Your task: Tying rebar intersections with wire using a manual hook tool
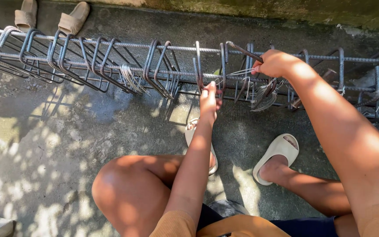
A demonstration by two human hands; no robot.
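A long cage of steel rebar (110, 46) with bent stirrups lies across the concrete ground in front of me. My left hand (209, 98) pinches a stirrup (198, 66) low down, near the middle of the cage. My right hand (275, 63) is closed on a dark metal hook tool (244, 51) at a top bar, with thin tie wire (241, 71) running from it. A bundle of loose tie wires (264, 98) hangs below that hand.
Another bunch of tie wire (130, 79) hangs on the cage to the left. A second person's sandalled feet (49, 16) stand beyond the cage at top left. My own feet in pale slides (281, 149) rest on the concrete (58, 131). A mossy wall (286, 8) runs along the back.
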